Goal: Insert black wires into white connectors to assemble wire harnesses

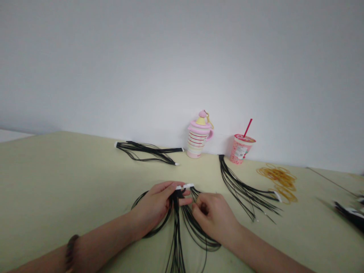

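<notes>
Lower centre of the frame: one bundle of thin black wires (176,227), its strands gathered at a narrow white connector strip (184,186) and fanning down across the pale green table (57,182).

Left hand (156,204): fingers (167,188) curled closed around the bundle, just under the white connector strip.

Right hand (213,218): fingers (199,206) drawn narrow, pinching a few black strands close beside the left hand.

Left wrist: dark beaded bracelet (71,252).

Upper left of the table: second black wire bundle (148,152), lying flat, with small white ends at both sides.

Right of the hands: third black wire bundle (244,189), splayed, with a white strip at its right end.

Far edge of the table, against the wall: pink-and-cream striped plastic tumbler (198,138) with a handle and a yellow-topped lid; pink paper cup (241,149) with a red straw, standing just to its right.

Right of centre: loose heap of amber rubber bands (280,182), just beside the third bundle.

Right edge of the frame: blurred black-and-white object (349,216), too unclear to identify.

Background: plain white wall (182,57).
</notes>
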`<state>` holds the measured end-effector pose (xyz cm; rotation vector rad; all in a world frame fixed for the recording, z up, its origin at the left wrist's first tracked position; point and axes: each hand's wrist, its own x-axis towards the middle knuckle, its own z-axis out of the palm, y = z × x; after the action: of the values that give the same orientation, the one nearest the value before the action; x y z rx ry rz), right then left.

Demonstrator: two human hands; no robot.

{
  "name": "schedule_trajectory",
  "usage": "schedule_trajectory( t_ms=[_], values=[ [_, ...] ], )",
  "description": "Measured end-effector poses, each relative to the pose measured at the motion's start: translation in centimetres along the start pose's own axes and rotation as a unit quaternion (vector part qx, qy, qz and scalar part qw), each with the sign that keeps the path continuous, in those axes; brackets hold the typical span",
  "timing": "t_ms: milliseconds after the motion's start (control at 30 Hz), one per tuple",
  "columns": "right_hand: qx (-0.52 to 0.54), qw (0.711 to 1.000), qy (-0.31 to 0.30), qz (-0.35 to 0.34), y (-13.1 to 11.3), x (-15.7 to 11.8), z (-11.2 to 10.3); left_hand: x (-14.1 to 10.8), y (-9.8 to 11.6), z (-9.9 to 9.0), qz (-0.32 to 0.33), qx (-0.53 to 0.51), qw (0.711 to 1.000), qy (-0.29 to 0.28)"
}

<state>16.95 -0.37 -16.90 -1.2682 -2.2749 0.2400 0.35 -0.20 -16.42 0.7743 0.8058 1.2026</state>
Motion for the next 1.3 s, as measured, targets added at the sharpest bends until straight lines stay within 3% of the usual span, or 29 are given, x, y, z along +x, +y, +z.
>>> schedule_trajectory(
  t_ms=[567,1300],
  values=[
    [-0.009,0.999,-0.013,-0.03,0.07,0.09,0.06,-0.13,0.2,0.49,-0.009,-0.002,0.999,0.038],
    [-0.044,0.997,-0.011,-0.056,0.3,-0.13,0.1,0.29,-0.26,-0.14,0.008,0.009,1.0,0.0]
  ],
)
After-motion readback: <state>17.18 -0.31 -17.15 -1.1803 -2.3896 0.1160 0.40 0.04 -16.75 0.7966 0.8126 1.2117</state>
